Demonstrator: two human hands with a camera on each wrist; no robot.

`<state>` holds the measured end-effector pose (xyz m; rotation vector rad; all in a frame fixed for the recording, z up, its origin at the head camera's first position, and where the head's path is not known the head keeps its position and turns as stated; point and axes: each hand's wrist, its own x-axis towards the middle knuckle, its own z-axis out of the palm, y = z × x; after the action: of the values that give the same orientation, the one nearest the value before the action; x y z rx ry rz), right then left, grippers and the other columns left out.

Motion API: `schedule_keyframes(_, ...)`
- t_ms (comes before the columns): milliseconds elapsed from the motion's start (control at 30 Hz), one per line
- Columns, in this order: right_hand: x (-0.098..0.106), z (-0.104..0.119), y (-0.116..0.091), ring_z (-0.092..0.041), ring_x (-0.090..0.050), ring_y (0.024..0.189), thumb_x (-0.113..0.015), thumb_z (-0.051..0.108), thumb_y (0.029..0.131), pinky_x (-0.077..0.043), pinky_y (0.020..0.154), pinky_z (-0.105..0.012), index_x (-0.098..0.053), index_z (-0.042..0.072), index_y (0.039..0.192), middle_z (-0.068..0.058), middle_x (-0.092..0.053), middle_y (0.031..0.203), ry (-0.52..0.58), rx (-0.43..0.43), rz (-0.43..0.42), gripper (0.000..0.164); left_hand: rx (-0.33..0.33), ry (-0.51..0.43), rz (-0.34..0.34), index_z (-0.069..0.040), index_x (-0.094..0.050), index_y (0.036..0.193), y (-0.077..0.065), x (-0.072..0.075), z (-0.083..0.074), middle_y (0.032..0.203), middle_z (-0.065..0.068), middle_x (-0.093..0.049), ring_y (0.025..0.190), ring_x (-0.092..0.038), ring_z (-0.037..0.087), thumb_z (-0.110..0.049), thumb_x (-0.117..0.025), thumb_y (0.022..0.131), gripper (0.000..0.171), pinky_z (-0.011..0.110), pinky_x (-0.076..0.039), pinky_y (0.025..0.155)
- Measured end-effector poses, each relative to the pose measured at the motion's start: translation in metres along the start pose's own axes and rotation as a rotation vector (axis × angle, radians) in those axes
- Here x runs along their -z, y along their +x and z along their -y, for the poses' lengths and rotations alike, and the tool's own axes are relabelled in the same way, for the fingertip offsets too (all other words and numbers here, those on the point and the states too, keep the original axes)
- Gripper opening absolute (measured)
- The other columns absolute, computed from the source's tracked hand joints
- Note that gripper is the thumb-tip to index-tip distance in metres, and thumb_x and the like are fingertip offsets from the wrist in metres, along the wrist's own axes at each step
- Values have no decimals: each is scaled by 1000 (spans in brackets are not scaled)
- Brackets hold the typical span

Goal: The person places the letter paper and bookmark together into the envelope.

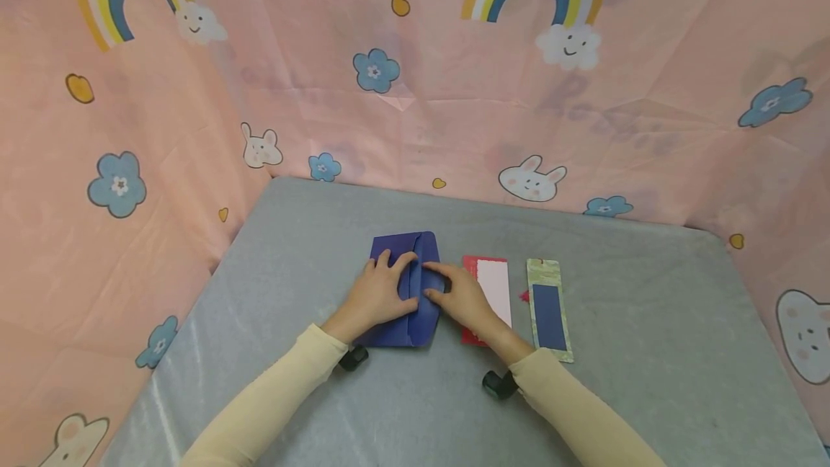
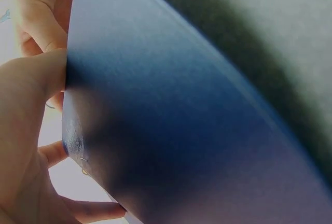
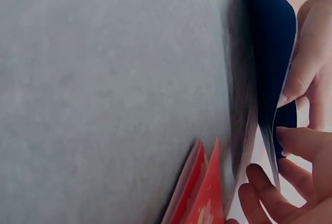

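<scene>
Grey cloth point(image 1: 305, 258); fingers point(image 1: 403, 263) touch blue paper envelope point(image 1: 418, 283).

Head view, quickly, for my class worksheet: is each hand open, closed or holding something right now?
Left hand: open, fingers spread, resting on the blue envelope.
Right hand: touching the envelope's flap; whether it grips cannot be told.
</scene>
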<state>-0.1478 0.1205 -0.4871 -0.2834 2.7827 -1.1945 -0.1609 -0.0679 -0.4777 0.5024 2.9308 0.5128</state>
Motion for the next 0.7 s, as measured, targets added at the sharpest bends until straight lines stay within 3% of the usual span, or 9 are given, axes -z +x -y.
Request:
schedule_keyframes(233, 11, -7, -4, -30, -62, 121, -75, 19, 87, -50, 102, -49, -59, 17, 138, -12, -64, 134, 92, -9, -12, 53, -3, -9, 5, -33, -39, 148, -1, 1, -1, 150, 28, -40, 126, -51, 50, -49, -73, 78, 79, 61, -52, 91)
schedule_keyframes(467, 22, -16, -7, -27, -65, 105, -75, 20, 87, -52, 88, -44, -59, 18, 138, -11, -70, 116, 76, 4, -58, 52, 3, 0, 27, -35, -37, 149, 0, 1, 0, 152, 26, -39, 129, -49, 50, -50, -73, 77, 82, 61, -50, 94)
schedule_keyframes(700, 40, -23, -10, -32, -63, 111, -73, 18, 89, -49, 97, -52, -59, 13, 138, -15, -67, 119, 124, -4, -71, 51, -4, 0, 19, -34, -39, 148, -1, 0, 0, 151, 26, -40, 128, -49, 50, -49, -72, 77, 80, 60, -51, 93)
